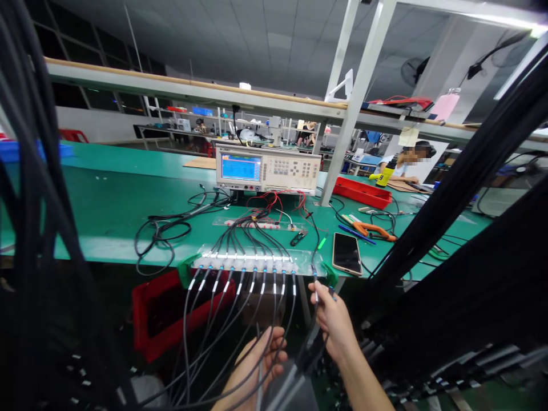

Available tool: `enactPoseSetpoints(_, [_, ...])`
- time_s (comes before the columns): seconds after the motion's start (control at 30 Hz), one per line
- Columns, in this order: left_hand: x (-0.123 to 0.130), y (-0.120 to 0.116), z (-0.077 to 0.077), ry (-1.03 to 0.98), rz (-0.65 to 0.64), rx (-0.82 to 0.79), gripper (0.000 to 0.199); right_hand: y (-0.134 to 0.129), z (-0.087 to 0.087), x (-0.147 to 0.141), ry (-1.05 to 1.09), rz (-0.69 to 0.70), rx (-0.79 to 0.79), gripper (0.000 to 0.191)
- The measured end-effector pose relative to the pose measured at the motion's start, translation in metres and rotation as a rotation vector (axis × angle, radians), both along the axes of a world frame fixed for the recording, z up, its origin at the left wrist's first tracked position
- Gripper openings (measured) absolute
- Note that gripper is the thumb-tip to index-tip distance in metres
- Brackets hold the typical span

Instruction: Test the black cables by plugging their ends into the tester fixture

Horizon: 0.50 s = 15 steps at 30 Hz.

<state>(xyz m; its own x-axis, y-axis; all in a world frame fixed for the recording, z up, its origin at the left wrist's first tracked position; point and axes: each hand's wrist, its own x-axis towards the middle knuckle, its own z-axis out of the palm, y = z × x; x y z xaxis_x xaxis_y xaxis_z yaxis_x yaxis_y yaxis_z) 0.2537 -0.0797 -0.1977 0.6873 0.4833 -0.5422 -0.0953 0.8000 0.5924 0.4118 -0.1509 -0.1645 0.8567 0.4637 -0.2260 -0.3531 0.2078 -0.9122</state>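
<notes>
My right hand (pixel 334 319) pinches a black cable by its connector (pixel 315 281), at the socket on the right end of a clear test strip (pixel 252 264). A dark, thicker bundle hangs below that hand. My left hand (pixel 263 357) is lower, under the strip, its fingers loosely curled and apart. Thin black cables (pixel 240 337) pass in front of it, and I see none clearly gripped. Several cables with white labels and blue-tipped plugs sit in a row along the strip's front.
A bench meter (pixel 268 169) with a lit blue screen stands behind the strip, red leads below it. A phone (pixel 347 253), orange-handled tool (pixel 374 231) and red tray (pixel 362 192) are to the right. Below hangs a red bin (pixel 143 314). Dark cable bundles frame both sides. A person sits behind.
</notes>
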Motion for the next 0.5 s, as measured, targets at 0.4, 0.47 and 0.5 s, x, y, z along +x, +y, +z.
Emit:
enactPoseSetpoints(0.4, [0.0059, -0.0051, -0.0069, -0.028, -0.017, -0.024, 0.019, 0.0027, 0.0052, 0.0015, 0.096, 0.011, 0.077, 0.046])
enactPoseSetpoints(0.47, [0.0073, -0.0052, -0.0060, -0.040, -0.024, -0.031, 0.020, 0.0042, 0.0068, 0.0016, 0.122, 0.011, 0.093, 0.045])
enactPoseSetpoints(0.5, [0.0083, -0.0053, -0.0053, -0.046, -0.024, -0.034, 0.021, 0.0051, 0.0071, 0.0019, 0.131, 0.009, 0.100, 0.045])
